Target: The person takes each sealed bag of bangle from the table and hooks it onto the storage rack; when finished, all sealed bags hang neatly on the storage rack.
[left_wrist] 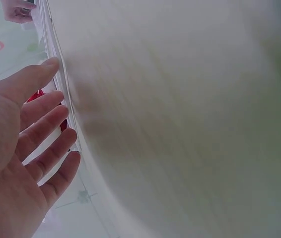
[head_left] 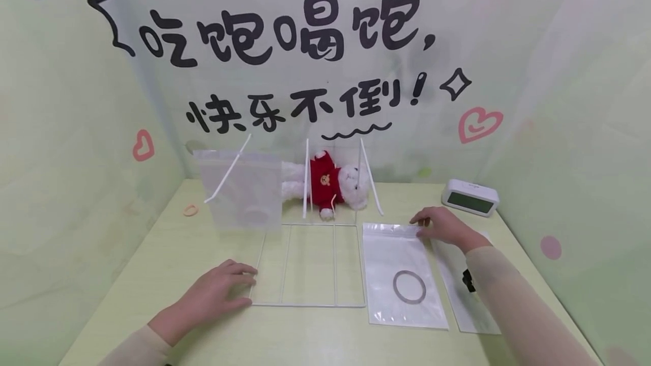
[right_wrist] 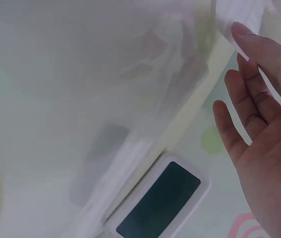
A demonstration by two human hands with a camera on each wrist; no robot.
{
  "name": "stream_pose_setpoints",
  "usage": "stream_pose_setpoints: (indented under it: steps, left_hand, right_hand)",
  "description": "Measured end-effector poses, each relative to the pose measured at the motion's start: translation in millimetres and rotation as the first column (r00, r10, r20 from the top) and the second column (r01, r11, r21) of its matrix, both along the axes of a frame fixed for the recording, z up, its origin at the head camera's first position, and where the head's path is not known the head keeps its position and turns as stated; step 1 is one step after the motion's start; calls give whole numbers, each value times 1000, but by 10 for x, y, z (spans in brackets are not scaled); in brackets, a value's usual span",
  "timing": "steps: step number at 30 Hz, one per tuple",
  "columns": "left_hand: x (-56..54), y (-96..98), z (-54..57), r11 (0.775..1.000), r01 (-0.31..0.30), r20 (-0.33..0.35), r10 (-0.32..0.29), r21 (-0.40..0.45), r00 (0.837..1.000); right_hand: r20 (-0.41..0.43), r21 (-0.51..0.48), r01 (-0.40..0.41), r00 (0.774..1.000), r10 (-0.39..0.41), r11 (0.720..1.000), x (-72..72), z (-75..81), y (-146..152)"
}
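A white wire rack (head_left: 334,264) stands on the table with several prongs angling upward. At its left edge my left hand (head_left: 211,292) rests with loosely extended fingers, the fingertips touching or very near the wire. A translucent bag (head_left: 241,191) hangs at the rack's left prong. To the rack's right lies a clear zip bag (head_left: 386,275) with a thin grey ring (head_left: 409,287); whether the ring is inside or on top, I cannot tell. My right hand (head_left: 447,227) pinches this bag's upper right corner between thumb and index finger, the other fingers relaxed.
Another clear bag (head_left: 460,298) with a small black item (head_left: 468,280) lies partly under my right forearm. Behind the rack, a white plush toy (head_left: 325,182) in red lies sideways. A white digital clock (head_left: 470,197) stands back right; a small orange loop (head_left: 190,210) lies back left.
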State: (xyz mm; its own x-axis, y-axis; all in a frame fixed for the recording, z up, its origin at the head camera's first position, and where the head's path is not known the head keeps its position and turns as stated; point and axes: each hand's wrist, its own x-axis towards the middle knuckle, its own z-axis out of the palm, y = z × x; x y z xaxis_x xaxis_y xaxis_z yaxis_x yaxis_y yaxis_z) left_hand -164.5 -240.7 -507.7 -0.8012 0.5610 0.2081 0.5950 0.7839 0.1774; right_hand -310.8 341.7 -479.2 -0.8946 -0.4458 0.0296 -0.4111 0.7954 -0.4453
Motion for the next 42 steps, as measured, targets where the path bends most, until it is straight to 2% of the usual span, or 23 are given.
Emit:
stream_pose_setpoints:
  steps: [4,8,15,18,21,25,29,34,39,42]
  left_hand:
    - [10,-1,-4,1000,4,-18,-4,7,1000]
    - [22,-6,-8,1000,5,-8,-4,10,1000]
    - [18,4,-6,1000,-5,25,4,8,1000]
    - [14,7,-13,1000,-4,23,4,11,1000]
    - [13,8,-15,1000,-4,21,3,11,1000]
    - [12,3,-19,1000,-11,23,11,8,1000]
    - [10,0,-15,1000,-12,24,11,12,1000]
    - [14,-2,-19,1000,-6,15,6,21,1000]
    - [-2,-9,-27,1000,-3,5,3,20,1000]
    - [-10,-17,-32,1000,-3,6,2,15,1000]
  right_hand:
    - [-56,23,-1,998,2,1000,29,65,-2]
    - [-94,31,-10,996,13,999,122,134,-28]
    - [-166,26,17,986,-12,1000,412,296,-127]
    - [-222,21,20,975,-15,1000,532,358,-164]
    - [-309,0,-7,951,7,1000,638,420,-198]
    - [-429,-30,-32,903,17,999,762,503,-247]
    - [-513,-64,-44,858,5,997,866,600,-309]
    - [-571,-130,-81,821,-8,988,954,731,-389]
    - [-618,-175,-159,786,17,972,1023,878,-475]
    - [-624,-184,-187,781,32,965,1071,960,-528]
